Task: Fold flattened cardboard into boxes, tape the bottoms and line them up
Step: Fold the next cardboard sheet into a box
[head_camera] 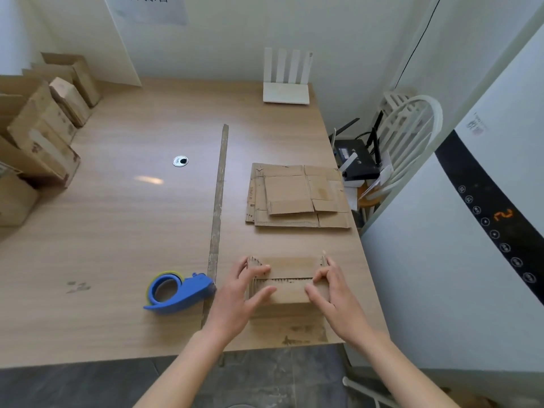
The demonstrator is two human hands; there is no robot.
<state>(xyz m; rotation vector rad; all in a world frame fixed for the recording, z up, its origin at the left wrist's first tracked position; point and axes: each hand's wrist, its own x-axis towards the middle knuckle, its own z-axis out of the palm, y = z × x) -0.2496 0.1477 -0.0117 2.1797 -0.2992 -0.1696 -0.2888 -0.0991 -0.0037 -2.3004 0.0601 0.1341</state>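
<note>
Your left hand (235, 293) and right hand (332, 293) flank a small cardboard box (287, 285) near the table's (117, 231) front edge, fingers curled over its folded flaps from either side, pressing them closed. Flattened cardboard (297, 195) lies beyond it; the blue tape dispenser (176, 291) sits just left of your left hand.

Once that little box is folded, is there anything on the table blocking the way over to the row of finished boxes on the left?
Mostly no. Both hands hold the small box near the front edge. The blue tape dispenser sits just left of it, and a thin strip lies across the table before the finished boxes.
</note>
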